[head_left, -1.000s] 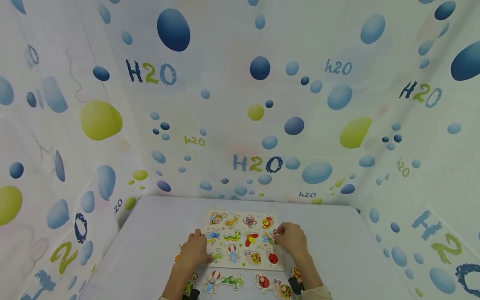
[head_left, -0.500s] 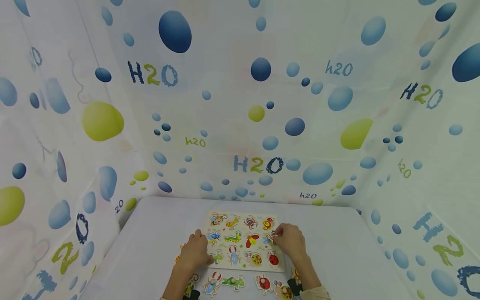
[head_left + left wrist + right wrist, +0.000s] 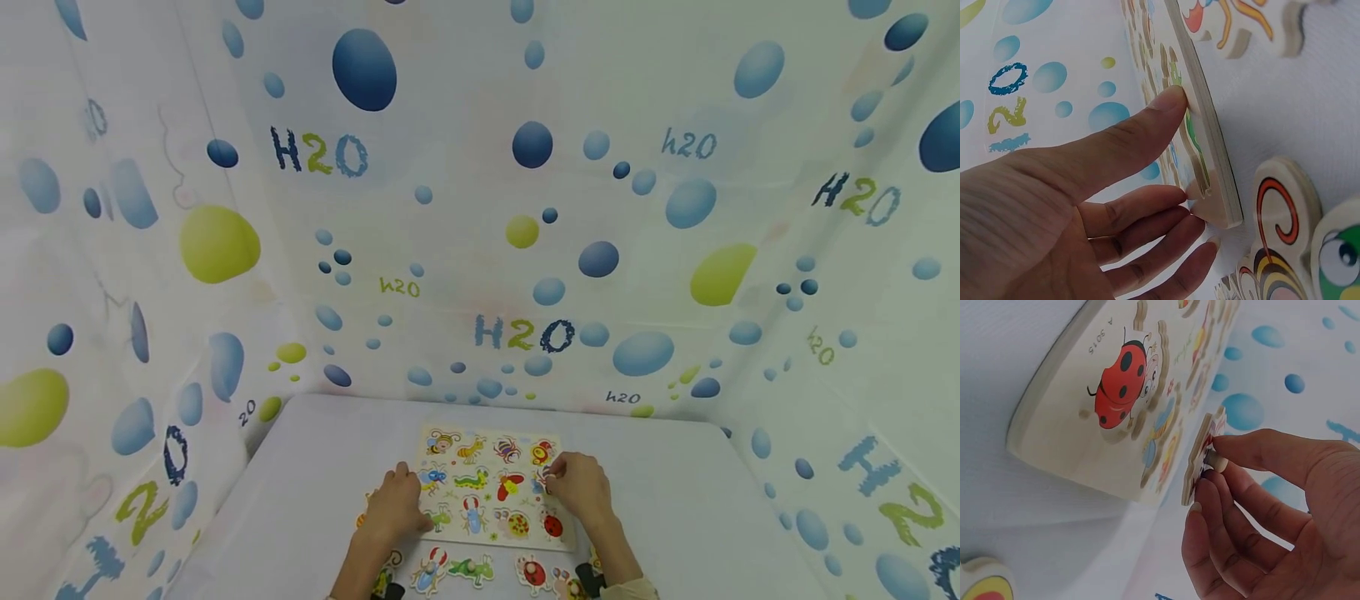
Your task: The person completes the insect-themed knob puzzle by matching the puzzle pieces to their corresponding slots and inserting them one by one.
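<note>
Puzzle piece [image 3: 1196, 459] in the right hand [image 3: 581, 483]: thumb and fingers are pinched on its knob [image 3: 1216, 461]. It is edge-on to the wrist view, so I can't fairly say which picture it carries. It lies on the board side of those fingers, a gap showing between it and the board [image 3: 1054, 431], its visible long edge roughly parallel to the printed face. The left hand [image 3: 397, 504], farther from the piece, touches the board's opposite side, fingers loosely spread, gripping nothing.
</note>
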### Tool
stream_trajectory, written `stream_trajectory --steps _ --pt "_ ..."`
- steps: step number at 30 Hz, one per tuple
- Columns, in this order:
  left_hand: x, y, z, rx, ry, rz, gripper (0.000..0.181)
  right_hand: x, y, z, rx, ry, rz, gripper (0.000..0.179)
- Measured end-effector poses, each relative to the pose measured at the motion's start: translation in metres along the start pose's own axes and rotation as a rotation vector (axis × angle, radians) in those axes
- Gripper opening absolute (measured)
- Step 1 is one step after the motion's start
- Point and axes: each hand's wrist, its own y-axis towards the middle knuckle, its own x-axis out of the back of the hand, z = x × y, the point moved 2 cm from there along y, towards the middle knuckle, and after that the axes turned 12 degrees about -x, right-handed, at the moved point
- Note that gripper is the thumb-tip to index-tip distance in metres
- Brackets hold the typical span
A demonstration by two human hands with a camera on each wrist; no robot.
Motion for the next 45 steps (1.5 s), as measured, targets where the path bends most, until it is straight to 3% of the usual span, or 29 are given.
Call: stream_trajectory --steps 31,45 --pt "0.0 0.001 0.001 0.001 -0.001 -0.006 0.066 -0.02 0.008 0.014 0.019 -0.039 0.003 0.017" --pt "0.001 0.001 0.0 0.002 0.011 0.01 0.06 -0.025 0.008 0.02 0.079 -0.009 0.009 0.012"
